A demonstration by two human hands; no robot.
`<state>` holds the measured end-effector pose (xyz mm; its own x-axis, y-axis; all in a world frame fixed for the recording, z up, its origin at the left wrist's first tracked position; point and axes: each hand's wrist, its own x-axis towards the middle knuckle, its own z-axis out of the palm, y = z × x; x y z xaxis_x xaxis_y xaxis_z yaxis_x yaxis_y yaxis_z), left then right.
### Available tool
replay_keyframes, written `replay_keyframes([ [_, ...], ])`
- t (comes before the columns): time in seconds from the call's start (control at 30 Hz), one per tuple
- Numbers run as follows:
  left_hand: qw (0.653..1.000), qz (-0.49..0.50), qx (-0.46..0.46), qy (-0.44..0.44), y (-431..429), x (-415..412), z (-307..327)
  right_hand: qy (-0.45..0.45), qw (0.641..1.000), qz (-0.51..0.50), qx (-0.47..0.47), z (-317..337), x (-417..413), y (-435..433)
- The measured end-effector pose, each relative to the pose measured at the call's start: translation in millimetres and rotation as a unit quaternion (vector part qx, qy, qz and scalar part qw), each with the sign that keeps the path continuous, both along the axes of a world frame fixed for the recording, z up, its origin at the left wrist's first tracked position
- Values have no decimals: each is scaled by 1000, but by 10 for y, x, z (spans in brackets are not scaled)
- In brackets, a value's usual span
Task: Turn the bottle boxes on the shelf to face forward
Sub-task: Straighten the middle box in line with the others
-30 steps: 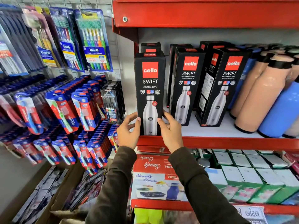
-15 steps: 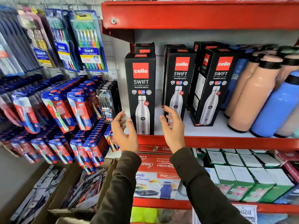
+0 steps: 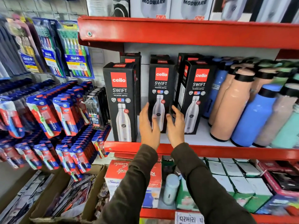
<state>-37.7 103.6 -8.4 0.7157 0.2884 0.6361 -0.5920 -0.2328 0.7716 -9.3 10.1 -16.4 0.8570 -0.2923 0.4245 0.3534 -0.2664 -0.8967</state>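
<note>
Three black Cello Swift bottle boxes stand upright along the front of the red shelf. The left box sits at the shelf's front edge and faces forward. The middle box stands further back, front face forward. The right box is turned slightly, so its left side panel shows. More black boxes stand behind them. My left hand and my right hand are raised on either side of the middle box's lower part, fingers spread, holding nothing. Whether they touch the box I cannot tell.
Peach, blue and mint bottles crowd the shelf's right end. Toothbrush packs hang on the wall at left. The shelf above carries white Modware boxes; the shelf below holds red combo boxes and small white cartons.
Both hands let go of the left box, drew back, then shifted right to flank the middle box. The view has moved closer and tilted up.
</note>
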Motion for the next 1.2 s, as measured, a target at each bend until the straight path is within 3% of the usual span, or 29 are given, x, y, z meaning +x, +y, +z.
replay_keyframes([
  [0.17,979,-9,-75,187,-73,354,47,76,997,16,-15,66,145,-36],
  [0.3,957,-20,-104,271,-42,489,63,112,992,24,-43,84,222,-50],
  [0.83,964,48,-144,220,-64,187,-91,70,997,31,-7,-44,-70,-122],
  [1.2,968,35,-155,196,-2,-110,-187,54,997,48,-17,-67,-433,-186],
])
